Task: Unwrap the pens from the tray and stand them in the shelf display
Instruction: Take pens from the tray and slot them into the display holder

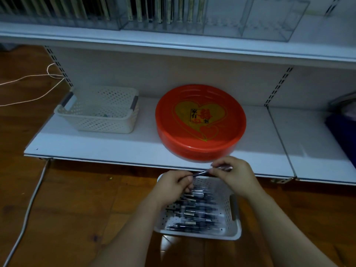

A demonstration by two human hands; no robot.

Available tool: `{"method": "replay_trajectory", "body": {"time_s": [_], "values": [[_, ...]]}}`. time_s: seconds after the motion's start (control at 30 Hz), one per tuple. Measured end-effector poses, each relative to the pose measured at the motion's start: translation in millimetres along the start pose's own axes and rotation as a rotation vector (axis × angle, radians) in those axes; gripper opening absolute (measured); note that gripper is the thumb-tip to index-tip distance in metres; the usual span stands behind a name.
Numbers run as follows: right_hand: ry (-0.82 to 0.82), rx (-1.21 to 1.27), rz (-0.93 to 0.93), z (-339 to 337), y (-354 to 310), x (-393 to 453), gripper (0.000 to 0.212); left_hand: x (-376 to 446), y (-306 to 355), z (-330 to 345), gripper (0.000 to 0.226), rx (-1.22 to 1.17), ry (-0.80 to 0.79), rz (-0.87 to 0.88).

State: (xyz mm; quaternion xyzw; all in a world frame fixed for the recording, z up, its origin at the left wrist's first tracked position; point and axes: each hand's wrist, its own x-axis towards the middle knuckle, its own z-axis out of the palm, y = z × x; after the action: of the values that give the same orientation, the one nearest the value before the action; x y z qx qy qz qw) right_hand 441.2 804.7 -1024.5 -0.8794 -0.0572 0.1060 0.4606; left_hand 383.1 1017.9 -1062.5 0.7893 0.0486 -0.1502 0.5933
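Note:
A white perforated basket point(233, 231) sits on the wooden floor below me, filled with several dark wrapped pens point(194, 211). Just above its far edge both hands hold a single pen point(202, 172) between them. My left hand point(173, 185) pinches the pen's left end. My right hand point(235, 175) pinches its right part, fingers curled round it. Clear acrylic display holders point(269, 18) stand on the upper shelf at the top, some of their slots filled with pens point(159, 10).
A round red tray point(200, 122) with a yellow heart lies on the lower white shelf point(96, 149). A second white perforated basket point(98, 110) stands to its left. Cables point(28, 205) run over the floor at left. A dark blue object point(342, 130) is at the right edge.

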Motion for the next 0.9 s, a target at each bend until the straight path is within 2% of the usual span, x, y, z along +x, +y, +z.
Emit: {"method": "replay_trajectory", "body": {"time_s": [0.1,0.3,0.5,0.67,0.9], "values": [[0.074,0.177,0.006,-15.1,-22.9,0.2,0.015,2.0,19.6,-8.7,0.009,-0.064,0.017,0.028],[0.238,0.513,-0.059,-25.6,-60.9,1.3,0.039,3.7,61.8,-19.3,0.011,-0.089,0.121,0.091],[0.372,0.747,-0.18,-41.7,-100.7,5.0,0.053,-5.3,112.9,-29.6,0.014,-0.24,0.045,0.217],[0.39,0.755,-0.312,-50.6,-130.4,3.8,0.044,-7.2,140.9,-45.9,0.012,-0.187,0.092,0.343],[0.499,0.53,-0.415,-60.2,-168.4,4.0,0.052,-6.9,182.0,-63.1,0.016,-0.205,0.149,0.451]]}}
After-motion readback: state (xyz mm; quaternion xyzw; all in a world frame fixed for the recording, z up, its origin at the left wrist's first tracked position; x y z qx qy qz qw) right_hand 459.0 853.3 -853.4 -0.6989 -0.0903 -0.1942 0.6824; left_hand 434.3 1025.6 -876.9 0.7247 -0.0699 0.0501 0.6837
